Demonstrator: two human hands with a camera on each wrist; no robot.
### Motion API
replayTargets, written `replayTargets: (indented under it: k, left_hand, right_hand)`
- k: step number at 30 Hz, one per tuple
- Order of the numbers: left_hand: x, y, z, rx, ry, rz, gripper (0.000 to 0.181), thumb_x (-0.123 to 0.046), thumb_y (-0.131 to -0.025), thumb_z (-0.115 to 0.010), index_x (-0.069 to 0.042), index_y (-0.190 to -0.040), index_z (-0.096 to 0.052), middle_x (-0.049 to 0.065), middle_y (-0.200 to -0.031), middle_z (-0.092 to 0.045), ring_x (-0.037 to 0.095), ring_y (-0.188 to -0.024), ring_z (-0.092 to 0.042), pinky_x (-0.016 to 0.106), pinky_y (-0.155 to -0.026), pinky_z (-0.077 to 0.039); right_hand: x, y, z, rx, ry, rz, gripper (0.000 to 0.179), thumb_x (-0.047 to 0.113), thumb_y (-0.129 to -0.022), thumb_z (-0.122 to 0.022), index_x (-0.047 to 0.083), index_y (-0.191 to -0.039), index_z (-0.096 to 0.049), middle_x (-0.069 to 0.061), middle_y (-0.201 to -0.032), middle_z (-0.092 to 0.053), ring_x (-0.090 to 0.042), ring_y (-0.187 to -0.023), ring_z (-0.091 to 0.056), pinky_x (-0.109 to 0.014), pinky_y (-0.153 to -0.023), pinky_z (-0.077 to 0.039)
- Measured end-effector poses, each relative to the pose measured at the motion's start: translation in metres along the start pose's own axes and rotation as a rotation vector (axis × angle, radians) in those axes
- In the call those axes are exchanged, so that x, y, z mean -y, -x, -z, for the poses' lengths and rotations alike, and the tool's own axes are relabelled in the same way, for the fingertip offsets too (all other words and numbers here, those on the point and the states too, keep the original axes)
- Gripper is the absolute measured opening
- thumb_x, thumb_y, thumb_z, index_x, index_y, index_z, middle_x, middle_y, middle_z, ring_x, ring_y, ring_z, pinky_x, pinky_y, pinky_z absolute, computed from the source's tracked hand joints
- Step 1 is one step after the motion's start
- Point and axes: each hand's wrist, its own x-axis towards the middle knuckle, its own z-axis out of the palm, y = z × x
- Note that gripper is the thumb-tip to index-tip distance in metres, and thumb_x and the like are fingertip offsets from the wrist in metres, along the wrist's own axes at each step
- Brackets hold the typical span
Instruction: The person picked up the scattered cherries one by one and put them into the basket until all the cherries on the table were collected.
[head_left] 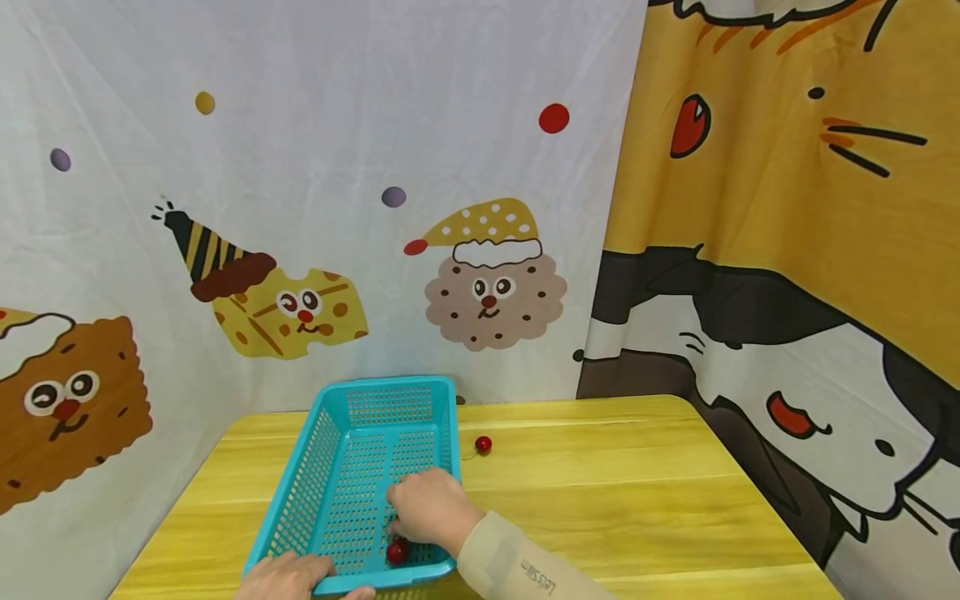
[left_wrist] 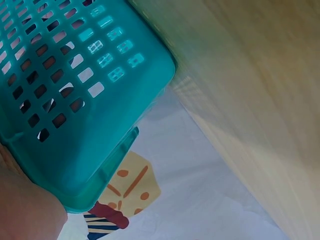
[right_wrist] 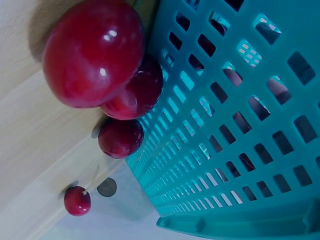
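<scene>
My left hand (head_left: 285, 577) holds the front left corner of a blue perforated plastic basket (head_left: 447, 417), its fingers over the rim. In the left wrist view part of that hand (left_wrist: 30, 200) lies against the rim. My right hand (head_left: 433, 507) reaches over the basket's right side, its bent fingers pointing down inside. Right under those fingertips a dark red cherry (head_left: 397, 551) lies in the basket's front right part. I cannot tell whether the fingers pinch anything. Beyond the right wall, one cherry with a stem (head_left: 483, 445) lies on the table.
Along the outside of the basket wall, the right wrist view shows several cherries (right_wrist: 95, 52) on the wooden table (head_left: 600, 475). A smaller cherry (right_wrist: 77, 201) lies farther off. A cartoon-printed curtain (head_left: 480, 150) hangs behind the table's back edge.
</scene>
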Motion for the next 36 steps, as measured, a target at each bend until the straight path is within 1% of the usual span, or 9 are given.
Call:
replayTargets:
  k: [7, 12, 20, 24, 28, 36]
  left_hand:
    - [-0.0009, 0.0018, 0.0008, -0.005, 0.012, 0.017, 0.058, -0.084, -0.066, -0.083, -0.045, -0.060, -0.040, -0.027, -0.056, -0.024, -0.007, -0.053, -0.022, 0.021, -0.055, -0.024]
    - [-0.0016, 0.0016, 0.0031, 0.021, 0.011, 0.033, 0.059, -0.084, -0.068, -0.082, -0.044, -0.060, -0.039, -0.025, -0.057, -0.024, -0.005, -0.054, -0.023, 0.022, -0.056, -0.025]
    - [-0.0031, 0.0005, 0.0053, 0.071, -0.001, 0.061, 0.057, -0.087, -0.070, -0.078, -0.044, -0.061, -0.042, -0.024, -0.057, -0.027, -0.004, -0.056, -0.026, 0.024, -0.059, -0.028]
    - [-0.0037, 0.0001, 0.0064, 0.079, 0.001, 0.066, 0.057, -0.087, -0.071, -0.077, -0.044, -0.061, -0.041, -0.023, -0.057, -0.027, -0.003, -0.055, -0.026, 0.024, -0.059, -0.027]
    - [-0.0030, 0.0001, 0.0062, 0.069, 0.002, 0.056, 0.059, -0.086, -0.071, -0.078, -0.043, -0.060, -0.039, -0.022, -0.057, -0.026, -0.003, -0.055, -0.024, 0.024, -0.058, -0.026]
    - [-0.0003, 0.0006, 0.0028, 0.023, 0.001, 0.020, 0.063, -0.082, -0.070, -0.081, -0.042, -0.060, -0.033, -0.023, -0.057, -0.020, -0.004, -0.054, -0.019, 0.022, -0.057, -0.022]
  right_hand:
    - [0.0005, 0.0011, 0.0004, -0.013, -0.012, -0.002, 0.028, 0.059, -0.092, -0.078, 0.032, -0.098, -0.074, 0.014, -0.091, -0.073, -0.003, -0.080, -0.065, -0.026, -0.082, -0.057]
    - [0.0000, 0.0018, -0.0001, -0.021, -0.016, -0.001, 0.027, 0.059, -0.093, -0.078, 0.032, -0.097, -0.074, 0.015, -0.091, -0.073, -0.002, -0.079, -0.064, -0.026, -0.083, -0.057]
    - [0.0000, 0.0023, 0.0002, -0.021, -0.015, -0.002, 0.028, 0.059, -0.093, -0.077, 0.033, -0.101, -0.075, 0.015, -0.094, -0.074, -0.002, -0.081, -0.066, -0.027, -0.086, -0.057]
    - [-0.0001, 0.0031, 0.0009, -0.032, -0.018, 0.002, 0.028, 0.059, -0.093, -0.078, 0.033, -0.101, -0.076, 0.016, -0.094, -0.074, -0.001, -0.082, -0.067, -0.027, -0.086, -0.058]
    - [-0.0007, 0.0035, 0.0017, -0.034, -0.028, 0.006, 0.028, 0.058, -0.093, -0.078, 0.032, -0.104, -0.077, 0.016, -0.095, -0.075, -0.001, -0.082, -0.067, -0.026, -0.087, -0.058]
    - [-0.0005, 0.0041, 0.0028, -0.044, -0.034, -0.001, 0.030, 0.059, -0.093, -0.078, 0.033, -0.110, -0.077, 0.016, -0.100, -0.077, -0.002, -0.085, -0.070, -0.026, -0.086, -0.058]
